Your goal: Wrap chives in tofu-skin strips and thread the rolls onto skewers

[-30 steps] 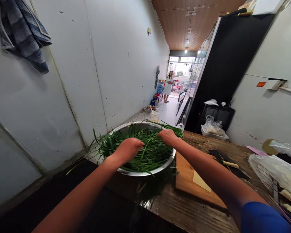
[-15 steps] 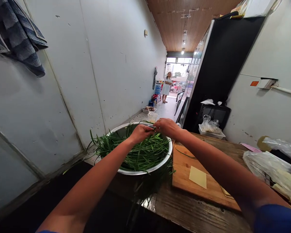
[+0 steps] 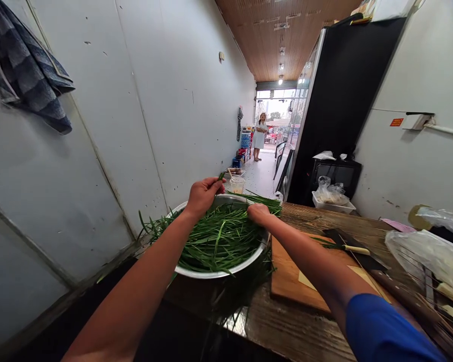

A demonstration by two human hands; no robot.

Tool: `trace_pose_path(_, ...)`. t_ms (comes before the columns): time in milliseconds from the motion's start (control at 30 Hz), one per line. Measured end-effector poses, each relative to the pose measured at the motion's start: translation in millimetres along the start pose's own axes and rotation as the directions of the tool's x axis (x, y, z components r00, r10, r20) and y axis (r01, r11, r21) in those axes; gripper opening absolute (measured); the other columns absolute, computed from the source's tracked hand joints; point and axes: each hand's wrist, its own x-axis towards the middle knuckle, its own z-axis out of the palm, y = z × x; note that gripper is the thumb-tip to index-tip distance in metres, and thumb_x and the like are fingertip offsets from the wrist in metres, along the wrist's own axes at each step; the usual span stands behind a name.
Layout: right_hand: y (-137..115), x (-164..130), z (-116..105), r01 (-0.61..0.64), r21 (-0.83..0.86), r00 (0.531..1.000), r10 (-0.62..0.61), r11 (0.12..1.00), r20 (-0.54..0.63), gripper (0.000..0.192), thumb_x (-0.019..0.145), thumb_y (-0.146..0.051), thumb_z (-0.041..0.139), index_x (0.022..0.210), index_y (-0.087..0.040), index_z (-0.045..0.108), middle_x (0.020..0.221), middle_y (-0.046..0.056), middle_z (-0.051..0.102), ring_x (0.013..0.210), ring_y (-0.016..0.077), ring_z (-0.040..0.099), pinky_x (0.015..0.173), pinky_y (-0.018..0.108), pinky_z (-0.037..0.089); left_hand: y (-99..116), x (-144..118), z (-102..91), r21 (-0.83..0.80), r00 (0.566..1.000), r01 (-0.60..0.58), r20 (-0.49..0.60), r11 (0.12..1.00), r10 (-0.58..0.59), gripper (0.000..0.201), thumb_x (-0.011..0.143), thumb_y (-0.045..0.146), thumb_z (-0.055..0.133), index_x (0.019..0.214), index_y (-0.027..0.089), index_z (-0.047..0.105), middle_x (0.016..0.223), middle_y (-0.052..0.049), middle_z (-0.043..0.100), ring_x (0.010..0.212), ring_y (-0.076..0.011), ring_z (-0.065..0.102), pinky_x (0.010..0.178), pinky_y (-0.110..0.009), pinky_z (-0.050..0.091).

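A wide metal bowl (image 3: 249, 262) is heaped with long green garlic chives (image 3: 215, 239), some hanging over its left and front rim. My left hand (image 3: 204, 193) is raised above the far side of the bowl, thumb and fingers pinched on a few chive leaves. At the bowl's right rim is my right hand (image 3: 259, 213), its fingers curled down among the chives and mostly hidden. Behind it, a bunch of straighter chives lies across the far right rim. Right of the bowl, a wooden cutting board (image 3: 281, 274) is partly covered by my right forearm.
A dark knife blade (image 3: 362, 257) lies by the board, with a pale yellow stick-like piece (image 3: 357, 249) across it. Plastic bags (image 3: 430, 256) sit at right on the wooden table (image 3: 287, 327). A clear tub (image 3: 237, 185) stands behind the bowl. Another person (image 3: 260, 137) stands near the doorway.
My hands, together over the bowl before, have come apart. The left rose and moved left with chive leaves; the right dropped to the bowl's right rim. The view shifted slightly.
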Motion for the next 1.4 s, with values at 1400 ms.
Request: trace_pose_path(1400, 10, -69, -32, 0.33, 0.933, 0.875, 0.418, -0.143, -0.245, 0.029, 0.057, -0.034, 0.069, 0.077, -0.013, 0.067, 0.058, 0.0, 0.063, 0.05, 0.0098, 0.053, 0.051, 0.023, 0.044, -28, -29, 70.0, -0.025, 0.947, 0.145, 0.295, 0.989, -0.131, 0.03, 0.073, 0.038, 0.059, 0.085, 0.013, 0.071, 0.066, -0.003, 0.068, 0.064, -0.0146, 0.061, 0.06, -0.022, 0.045)
